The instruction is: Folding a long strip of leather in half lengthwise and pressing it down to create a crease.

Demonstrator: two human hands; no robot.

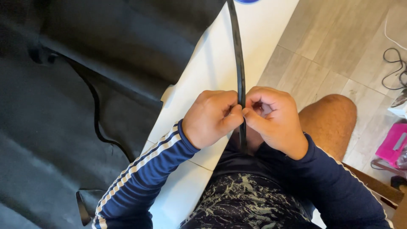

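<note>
Both hands pinch one narrow black strip (240,63) between thumb and curled fingers: the left hand (212,116) grips it from the left side and the right hand (273,118) from the right, knuckles nearly touching, with the strip caught in the seam between them. At the far left a large sheet of black leather-like material (76,93) covers most of the white table (212,63), its cut edge curving down toward a small flap near the bottom edge. The left sleeve, blue with white stripes, crosses the table's edge up to the left hand. The strip's long axis runs almost straight away from the person, from the lap below the hands up past the top of the frame, bowing slightly to the right in its middle stretch and leaning left at the far end; it lies over the table's right edge. Right of the hands a bare knee (330,123) stands over pale wood-grain floor (339,51), and further right lie a black cable (394,68) and a pink object (392,144).
</note>
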